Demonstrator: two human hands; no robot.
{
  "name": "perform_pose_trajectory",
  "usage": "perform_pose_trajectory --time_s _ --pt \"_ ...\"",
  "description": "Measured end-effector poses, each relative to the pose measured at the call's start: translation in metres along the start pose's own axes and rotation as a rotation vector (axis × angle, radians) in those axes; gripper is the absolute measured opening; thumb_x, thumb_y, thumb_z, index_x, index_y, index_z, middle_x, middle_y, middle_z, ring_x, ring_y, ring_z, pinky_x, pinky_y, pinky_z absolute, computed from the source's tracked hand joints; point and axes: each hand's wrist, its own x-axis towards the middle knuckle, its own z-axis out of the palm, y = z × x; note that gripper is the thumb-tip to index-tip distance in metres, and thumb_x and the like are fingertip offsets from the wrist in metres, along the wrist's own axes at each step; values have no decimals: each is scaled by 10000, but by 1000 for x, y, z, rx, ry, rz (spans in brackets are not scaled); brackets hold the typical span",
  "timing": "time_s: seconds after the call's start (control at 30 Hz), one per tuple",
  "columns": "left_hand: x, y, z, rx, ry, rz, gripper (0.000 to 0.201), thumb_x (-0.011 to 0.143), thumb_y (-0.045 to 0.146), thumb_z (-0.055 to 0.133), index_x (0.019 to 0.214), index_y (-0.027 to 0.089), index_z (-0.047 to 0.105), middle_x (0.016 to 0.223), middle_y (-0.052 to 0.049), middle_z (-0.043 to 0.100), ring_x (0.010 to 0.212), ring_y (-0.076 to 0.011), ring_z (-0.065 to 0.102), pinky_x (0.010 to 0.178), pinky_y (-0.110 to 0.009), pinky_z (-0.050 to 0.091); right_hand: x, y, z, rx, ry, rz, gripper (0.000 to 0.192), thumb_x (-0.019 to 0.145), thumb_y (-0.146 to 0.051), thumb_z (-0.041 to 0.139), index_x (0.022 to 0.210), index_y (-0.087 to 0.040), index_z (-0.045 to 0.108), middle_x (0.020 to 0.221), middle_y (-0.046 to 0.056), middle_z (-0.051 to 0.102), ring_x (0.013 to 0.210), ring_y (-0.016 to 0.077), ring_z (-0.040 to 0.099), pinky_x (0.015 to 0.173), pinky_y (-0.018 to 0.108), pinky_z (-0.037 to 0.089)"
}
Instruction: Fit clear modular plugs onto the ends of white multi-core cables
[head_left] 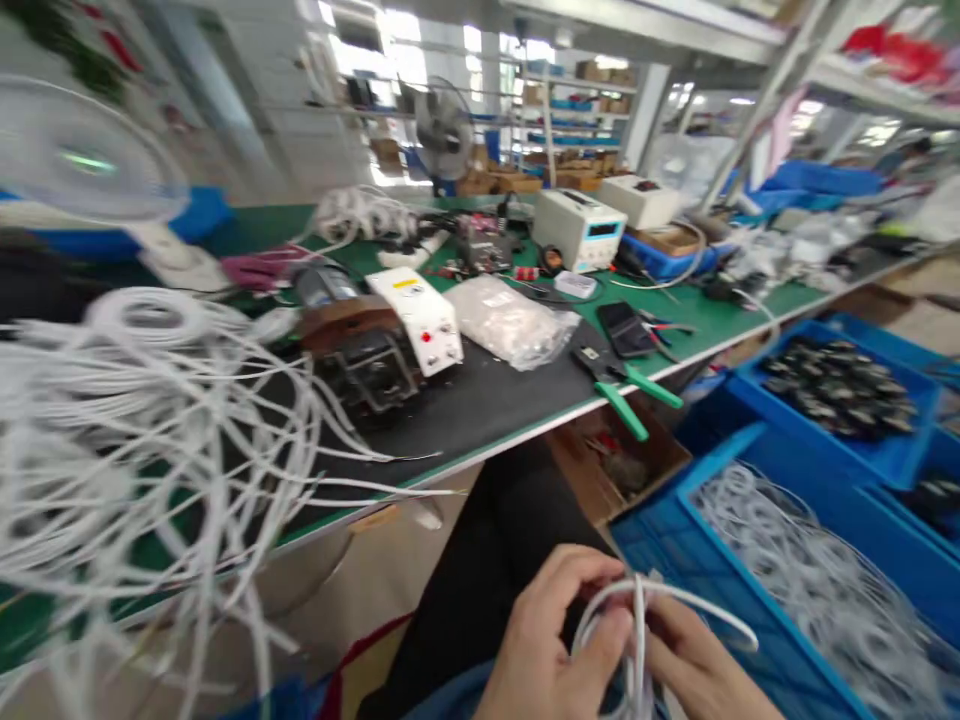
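Observation:
A coil of white cable (639,640) is held between my two hands above my lap. My left hand (551,640) closes on the coil from the left, thumb and fingers pinching its loops. My right hand (694,655) grips the same coil from the right, its fingers partly hidden behind the loops. One loose cable end points out to the right past my right hand. On the bench to the left lies a large tangled heap of white cables (172,430), some ends hanging over the edge.
Green-handled pliers (619,385) stick out over the bench edge. A white control box (416,318), a clear plastic bag (514,320) and a black phone-like device (626,330) lie behind. At right, a blue crate (750,590) holds coiled cables; another blue bin (926,410) holds dark parts.

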Motion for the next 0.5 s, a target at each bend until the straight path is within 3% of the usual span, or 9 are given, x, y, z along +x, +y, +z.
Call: perform_pose_trajectory --time_s 0.07,0.17,0.3,0.37,0.43,0.5 --pt "0 -1 0 49 82 -3 348 967 358 743 1302 264 760 1315 -116 753 1128 -267 743 999 -344 627 -16 3 -32 43 144 33 315 976 -507 782 1071 -216 852 1013 85 811 917 275 754 860 385 629" --pt "-8 -25 -8 81 157 -103 358 961 449 759 1275 277 765 1343 -98 754 1185 -289 745 1028 -365 638 -41 8 -94 57 475 49 319 942 -473 826 1106 -199 835 1066 89 810 951 267 745 819 339 606" --pt "-25 -64 -36 111 181 -242 477 886 564 817 1253 263 772 1336 -95 781 1222 -328 762 1039 -396 660 -61 26 -191 139 960 -6 368 924 -467 817 1189 -219 756 1042 50 788 865 224 734 699 302 595" --pt "-33 -75 -52 111 194 -317 534 858 613 828 1260 267 772 1341 -91 787 1242 -337 763 1090 -425 633 -59 39 -231 168 1140 -27 327 1011 -451 736 1204 -188 727 1072 55 758 864 205 728 709 321 613" --pt "-40 -81 -65 122 224 -366 565 838 640 834 1267 278 773 1360 -83 786 1267 -339 756 1138 -444 593 -52 52 -255 188 1236 -12 335 1067 -418 702 1291 -170 694 1219 88 733 972 220 739 820 396 648" --pt "-46 -83 -73 139 273 -394 575 821 663 834 1255 289 781 1355 -70 794 1279 -345 752 1159 -458 570 -46 65 -259 200 1264 11 359 1066 -391 715 1358 -184 678 1332 108 709 1088 255 737 910 457 648"
